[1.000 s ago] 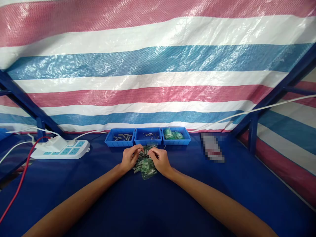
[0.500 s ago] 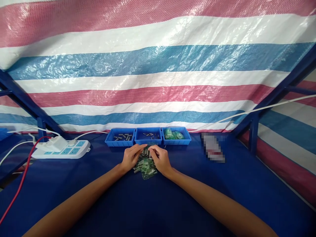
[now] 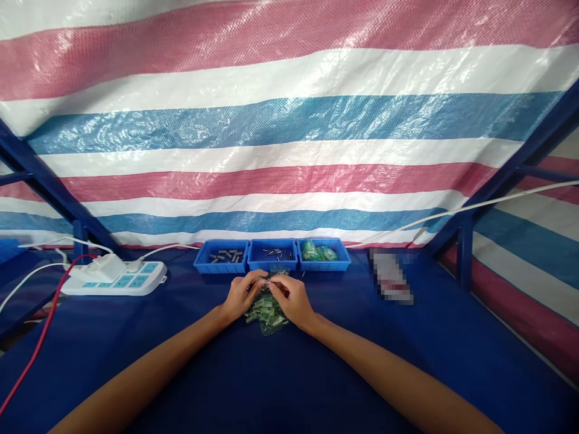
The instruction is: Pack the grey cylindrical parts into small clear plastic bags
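Note:
My left hand (image 3: 240, 295) and my right hand (image 3: 293, 298) meet fingertip to fingertip, both pinched. Between them, a small clear plastic bag (image 3: 279, 272) shows as a thin film just above the right fingers. What the bag contains is too small to make out. Right under the hands lies a pile of greenish plastic bags and small metal pieces (image 3: 269, 314), partly covered by the fingers.
Behind the hands stand three blue bins in a row: the left bin (image 3: 220, 269) with grey cylinders, the middle bin (image 3: 272, 265) with thin metal pieces, the right bin (image 3: 324, 265) with green bags. A white power strip (image 3: 145, 283) sits left; a blurred object (image 3: 391, 277) lies right.
Both hands have drawn together, so their fingertips now meet above the pile. The whole view has shifted slightly down in the frame.

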A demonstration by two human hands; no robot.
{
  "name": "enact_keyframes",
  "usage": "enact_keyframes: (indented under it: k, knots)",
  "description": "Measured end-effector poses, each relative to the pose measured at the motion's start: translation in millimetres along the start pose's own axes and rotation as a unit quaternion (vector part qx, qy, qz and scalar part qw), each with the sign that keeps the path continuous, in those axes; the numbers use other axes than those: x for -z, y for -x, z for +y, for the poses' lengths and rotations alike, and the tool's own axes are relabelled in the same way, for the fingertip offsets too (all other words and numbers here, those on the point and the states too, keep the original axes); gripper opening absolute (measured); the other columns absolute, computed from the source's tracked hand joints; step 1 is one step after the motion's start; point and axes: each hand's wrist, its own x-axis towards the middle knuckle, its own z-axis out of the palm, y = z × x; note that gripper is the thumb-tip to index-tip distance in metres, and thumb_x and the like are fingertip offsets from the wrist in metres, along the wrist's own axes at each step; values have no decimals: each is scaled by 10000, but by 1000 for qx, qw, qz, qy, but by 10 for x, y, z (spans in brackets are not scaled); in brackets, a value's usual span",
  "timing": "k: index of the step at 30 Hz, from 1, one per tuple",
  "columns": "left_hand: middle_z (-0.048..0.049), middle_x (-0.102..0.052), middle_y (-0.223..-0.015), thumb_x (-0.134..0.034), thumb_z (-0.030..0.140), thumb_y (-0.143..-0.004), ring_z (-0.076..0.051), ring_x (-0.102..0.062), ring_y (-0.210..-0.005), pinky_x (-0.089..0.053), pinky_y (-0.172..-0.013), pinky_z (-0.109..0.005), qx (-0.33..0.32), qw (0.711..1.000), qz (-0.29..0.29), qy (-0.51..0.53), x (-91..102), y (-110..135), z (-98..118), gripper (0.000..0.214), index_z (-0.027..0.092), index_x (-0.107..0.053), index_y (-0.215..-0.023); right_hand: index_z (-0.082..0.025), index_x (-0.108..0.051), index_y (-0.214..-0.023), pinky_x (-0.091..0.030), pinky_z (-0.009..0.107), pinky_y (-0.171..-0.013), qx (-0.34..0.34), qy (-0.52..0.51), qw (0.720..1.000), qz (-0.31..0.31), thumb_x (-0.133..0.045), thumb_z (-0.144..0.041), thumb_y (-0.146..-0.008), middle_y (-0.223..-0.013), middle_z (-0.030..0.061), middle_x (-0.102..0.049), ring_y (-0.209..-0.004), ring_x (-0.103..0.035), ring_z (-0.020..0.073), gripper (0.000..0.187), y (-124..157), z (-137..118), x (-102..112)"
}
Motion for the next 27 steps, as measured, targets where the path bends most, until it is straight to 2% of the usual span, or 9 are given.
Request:
enact_keyframes:
  k: [6, 10, 13, 15, 18, 20, 23, 25, 27]
  knots:
    - [29, -576, -593, -458, 326, -922, -87, -494, -470, -389, -506, -185, 6, 1000, 4, -23, 2, 10, -13, 228, 163, -562, -1043, -161, -607, -740, -341, 228, -529, 9, -1, 1000, -7, -502, -291, -863, -623, 6, -525, -548, -457, 115, 207, 12, -8, 12]
    - [7, -592, -678, -427, 300, -932, -99, -543, -551, -422, -553, -193, 47, 998, 52, 2, 15, 0, 12, 229, 163, -531, -1084, -155, -566, -643, -317, 226, -511, -46, -55, 992, 101, -524, -310, -846, -576, -15, -464, -521, -405, 98, 259, 15, 17, 51]
    - [7, -585, -698, -427, 277, -930, -90, -537, -541, -424, -547, -190, 58, 996, 61, 22, 19, -10, 32, 213, 164, -528, -1078, -151, -582, -687, -282, 217, -456, -115, -136, 963, 202, -525, -375, -843, -531, -38, -400, -472, -351, 84, 278, -61, 50, 91]
    - [12, -581, -689, -436, 262, -925, -84, -529, -525, -418, -538, -185, 55, 997, 55, 24, 16, -14, 39, 200, 167, -538, -1068, -148, -603, -733, -255, 213, -423, -156, -182, 946, 220, -533, -412, -829, -512, -51, -363, -442, -314, 75, 290, -159, 71, 128]
    - [11, -581, -683, -436, 255, -924, -83, -520, -513, -417, -536, -187, 53, 997, 50, 23, 8, -14, 38, 197, 165, -549, -1058, -142, -642, -843, -238, 213, -397, -210, -215, 944, 132, -558, -425, -792, -497, -61, -366, -407, -286, 70, 299, -320, 98, 209]
    - [5, -584, -686, -432, 258, -925, -87, -523, -521, -421, -543, -190, 55, 997, 49, 24, 4, -12, 32, 202, 162, -556, -1053, -144, -656, -858, -272, 221, -411, -215, -175, 958, 77, -576, -379, -766, -486, -59, -394, -402, -321, 78, 265, -397, 101, 279]
    - [1, -587, -687, -430, 259, -926, -94, -530, -535, -422, -553, -194, 55, 997, 45, 25, 4, -10, 25, 205, 163, -563, -1050, -155, -670, -774, -339, 234, -493, -162, -28, 985, 49, -561, -287, -757, -508, -33, -472, -467, -429, 106, 172, -446, 53, 391]
    - [4, -585, -687, -435, 259, -924, -91, -523, -529, -418, -550, -194, 55, 997, 45, 23, 7, -10, 26, 203, 167, -565, -1050, -164, -669, -719, -350, 235, -538, -125, 75, 989, -22, -556, -239, -756, -540, -15, -532, -515, -475, 116, 141, -446, -17, 450]
    - [5, -584, -688, -438, 261, -923, -91, -521, -531, -417, -552, -193, 55, 997, 47, 20, 9, -10, 29, 202, 169, -566, -1048, -174, -663, -684, -335, 233, -543, -109, 168, 973, -116, -562, -213, -751, -574, -1, -582, -542, -504, 123, 127, -427, -104, 481]
